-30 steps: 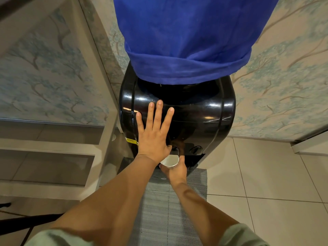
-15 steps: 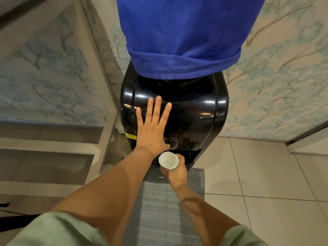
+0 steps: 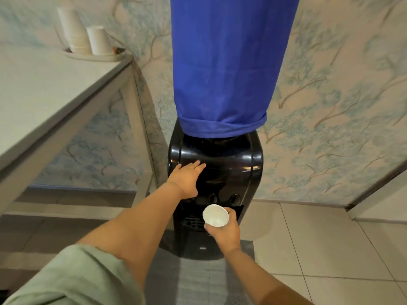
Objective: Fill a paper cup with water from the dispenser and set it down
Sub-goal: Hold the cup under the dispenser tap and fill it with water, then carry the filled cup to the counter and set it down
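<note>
A black water dispenser [image 3: 231, 172] stands against the wall, its bottle under a blue cloth cover [image 3: 222, 62]. My left hand [image 3: 187, 179] lies flat on the dispenser's front, fingers spread, just above the taps [image 3: 222, 198]. My right hand [image 3: 223, 232] grips a white paper cup [image 3: 215, 215] in front of the drip tray [image 3: 192, 221], below the taps. The cup's mouth tilts toward me; I cannot tell how much water is in it.
A pale table [image 3: 55, 89] stands to the left, with stacked paper cups [image 3: 84, 34] on a tray at its far corner. A grey mat [image 3: 198, 278] lies on the tiled floor [image 3: 319, 238] before the dispenser. Patterned wallpaper lines the wall.
The view has pulled back and risen, bringing the table top and stacked cups into sight. My right hand has drawn the cup out from under the taps, toward me and to the right.
</note>
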